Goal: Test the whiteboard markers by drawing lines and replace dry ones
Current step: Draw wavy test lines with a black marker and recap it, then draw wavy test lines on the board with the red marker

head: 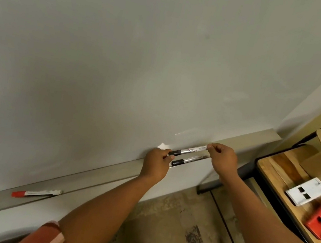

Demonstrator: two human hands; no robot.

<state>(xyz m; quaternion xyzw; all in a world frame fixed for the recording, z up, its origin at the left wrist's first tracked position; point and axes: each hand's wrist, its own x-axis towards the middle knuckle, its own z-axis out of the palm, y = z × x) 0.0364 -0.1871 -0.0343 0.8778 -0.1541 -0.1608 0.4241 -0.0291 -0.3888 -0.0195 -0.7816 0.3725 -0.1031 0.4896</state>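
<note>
black marker (pixel 189 149) held level just above the tray (pixel 105 170), near its right end | left hand (pixel 156 163) pinches the cap end, right hand (pixel 222 158) pinches the tail | second black marker (pixel 186 160) lies in tray beneath | red marker (pixel 35 193) toward tray's left end | whiteboard (pixel 144 56) behind

A single wide-angle head view looks forward and down from close range, facing the whiteboard (pixel 144 56) and its tray (pixel 105 173), with the floor (pixel 182 219) below.
</note>
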